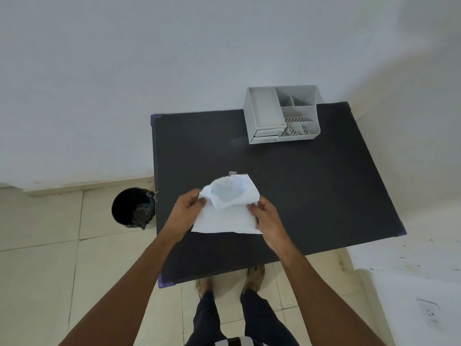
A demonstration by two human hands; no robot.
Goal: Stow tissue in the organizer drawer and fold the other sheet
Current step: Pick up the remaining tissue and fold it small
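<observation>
A white tissue sheet [225,216] lies on the black table [311,191], its far half lifted and curling over toward me. My left hand [188,208] pinches the sheet's left edge and my right hand [268,218] pinches its right edge. A second small white piece [233,173] peeks out just behind the sheet; how much of it lies underneath is hidden. The light grey organizer [282,116] stands at the table's far side, its two small drawers [264,136] at the front left looking shut.
A black bin [133,207] with a dark liner stands on the tiled floor left of the table. The white wall runs right behind the organizer. My feet [232,280] are at the table's near edge.
</observation>
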